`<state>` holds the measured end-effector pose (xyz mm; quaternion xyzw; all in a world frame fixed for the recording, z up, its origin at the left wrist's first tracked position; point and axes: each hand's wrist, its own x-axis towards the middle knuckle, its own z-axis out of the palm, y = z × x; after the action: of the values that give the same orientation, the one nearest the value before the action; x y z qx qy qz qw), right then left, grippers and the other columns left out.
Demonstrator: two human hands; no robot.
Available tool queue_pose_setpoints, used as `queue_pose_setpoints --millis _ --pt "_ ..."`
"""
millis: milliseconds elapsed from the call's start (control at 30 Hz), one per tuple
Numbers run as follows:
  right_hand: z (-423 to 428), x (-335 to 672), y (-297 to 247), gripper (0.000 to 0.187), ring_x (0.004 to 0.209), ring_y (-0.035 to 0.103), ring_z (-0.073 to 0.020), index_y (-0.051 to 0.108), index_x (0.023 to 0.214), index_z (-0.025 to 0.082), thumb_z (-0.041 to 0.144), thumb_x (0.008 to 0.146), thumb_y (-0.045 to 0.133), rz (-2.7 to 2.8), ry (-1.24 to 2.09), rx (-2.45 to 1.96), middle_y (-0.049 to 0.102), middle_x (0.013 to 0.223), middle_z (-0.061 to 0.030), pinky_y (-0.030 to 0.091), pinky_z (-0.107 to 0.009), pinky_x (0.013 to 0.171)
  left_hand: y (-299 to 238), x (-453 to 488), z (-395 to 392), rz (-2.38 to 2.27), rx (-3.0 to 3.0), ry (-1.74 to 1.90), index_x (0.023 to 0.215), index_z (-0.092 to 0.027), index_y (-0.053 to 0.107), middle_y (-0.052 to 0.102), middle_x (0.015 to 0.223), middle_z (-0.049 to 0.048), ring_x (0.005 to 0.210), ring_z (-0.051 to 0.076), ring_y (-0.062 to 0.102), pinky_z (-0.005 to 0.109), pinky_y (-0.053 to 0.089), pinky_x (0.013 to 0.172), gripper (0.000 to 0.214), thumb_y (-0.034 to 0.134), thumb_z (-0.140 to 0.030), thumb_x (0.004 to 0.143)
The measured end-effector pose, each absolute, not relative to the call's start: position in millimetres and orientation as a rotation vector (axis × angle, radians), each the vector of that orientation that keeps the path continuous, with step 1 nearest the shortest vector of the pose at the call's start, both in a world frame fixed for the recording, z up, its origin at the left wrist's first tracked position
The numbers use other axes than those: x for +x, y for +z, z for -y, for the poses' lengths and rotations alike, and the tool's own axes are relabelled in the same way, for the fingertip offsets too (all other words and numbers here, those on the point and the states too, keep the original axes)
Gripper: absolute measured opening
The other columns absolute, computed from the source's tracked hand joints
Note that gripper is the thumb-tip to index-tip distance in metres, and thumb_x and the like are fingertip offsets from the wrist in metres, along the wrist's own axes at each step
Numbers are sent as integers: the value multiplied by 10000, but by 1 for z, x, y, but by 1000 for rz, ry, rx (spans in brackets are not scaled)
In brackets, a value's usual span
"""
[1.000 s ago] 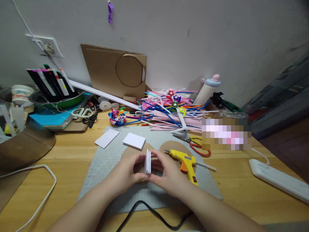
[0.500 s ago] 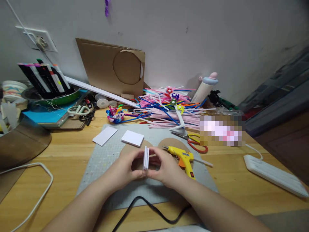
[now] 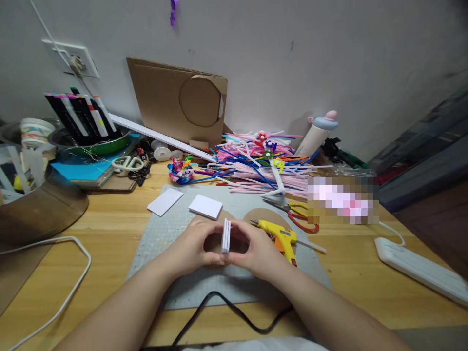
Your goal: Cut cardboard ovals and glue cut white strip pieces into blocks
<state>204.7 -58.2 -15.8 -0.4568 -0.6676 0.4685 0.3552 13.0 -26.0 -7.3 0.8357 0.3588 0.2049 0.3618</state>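
Observation:
Between my two hands a small stack of white foam boards [image 3: 225, 236] stands on edge, its layered side toward me. My left hand [image 3: 199, 246] pinches it from the left, thumb low and fingers high. From the other side my right hand [image 3: 254, 248] grips the same stack in a matching pinch. Just beyond lie a white board block [image 3: 205, 206] and a thinner white rectangle [image 3: 165, 201] on the grey cutting mat [image 3: 146, 253]. Cardboard discs [image 3: 261, 215] lie partly hidden under my hands and a yellow hot glue gun [image 3: 280, 235], which rests right of my right hand.
Red-and-yellow-handled scissors [image 3: 303, 222] lie behind the glue gun. Pipe cleaners [image 3: 270, 170] pile up against the wall, near a leaning cardboard sheet [image 3: 161, 92]. A black cable [image 3: 237, 312] curves across the front. At right sits a white power strip [image 3: 417, 268].
The whole scene has shifted slightly to the right as the head view turned a little left. Both hands keep their hold on the white boards, which appear pressed closer together.

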Motion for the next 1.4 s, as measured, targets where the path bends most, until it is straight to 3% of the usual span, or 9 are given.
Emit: queue_pose_setpoints --millis 633,833,967,1133,1300,1400 --pt "63 200 -22 523 1013 636 -227 567 1129 243 167 659 784 1720 1174 -1097 651 1105 -53 510 -400 918 -11 11 27 -966 2095 488 1153 -274 628 683 1117 45 999 272 580 362 386 857 530 770 -388 655" --pt "65 199 -22 510 1000 633 -227 567 1122 222 157 658 768 1717 1160 -1122 641 1104 -63 513 -383 903 -11 10 28 -979 2087 487 1171 -270 616 667 1131 67 1034 283 564 390 392 903 559 763 -426 655" --pt "67 201 -21 450 977 643 -225 545 1117 230 142 703 697 1595 1183 -1082 652 1073 -58 526 -372 876 -10 6 27 -885 1816 560 1165 -229 611 647 1171 87 1088 288 565 406 414 941 572 774 -404 646" --pt "69 206 -14 421 1021 627 -245 507 1140 242 220 747 657 1386 1081 -1110 639 1116 -63 523 -387 884 -8 -5 22 -689 1262 617 1198 -163 580 679 1138 110 1080 272 599 443 388 1007 569 677 -487 741" --pt "71 209 -10 475 1078 598 -251 492 1165 234 246 727 674 1370 1036 -1127 618 1159 -74 501 -393 931 -4 -9 22 -615 1052 636 1215 -159 579 699 1102 127 1035 277 628 432 412 980 519 635 -450 789" --pt "71 208 -12 472 1082 600 -236 488 1168 242 220 736 675 1414 1079 -1096 614 1171 -65 498 -377 937 -2 -8 23 -645 1086 679 1198 -168 582 669 1157 114 1098 282 590 409 402 990 538 680 -443 747"
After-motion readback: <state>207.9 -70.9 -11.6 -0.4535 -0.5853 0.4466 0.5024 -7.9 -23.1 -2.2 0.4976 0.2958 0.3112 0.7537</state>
